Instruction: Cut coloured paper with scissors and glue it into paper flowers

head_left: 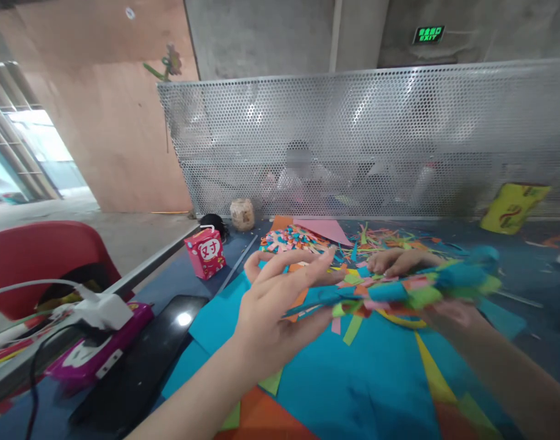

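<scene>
My left hand (280,293) has its fingers stretched out and its thumb apart. The thin blue end of a band of coloured strips (387,290) lies between that thumb and the fingers, and they do not look closed on it. My right hand (410,263) grips the band, partly hidden behind it. Blue, green, pink and orange pieces hang along the band, and its thick blue-green right end is smeared by motion. Beneath both hands lie blue sheets (334,379), with an orange sheet (265,418) at the front and loose bits on top.
Behind my hands is a pile of small coloured pieces (293,238) beside a pink sheet (323,230) and scattered strips (389,237). A drink carton (205,253), jar (242,215), phone (142,360) and power strip (101,348) stand left. A perforated metal screen (353,140) closes the back; a person sits beyond.
</scene>
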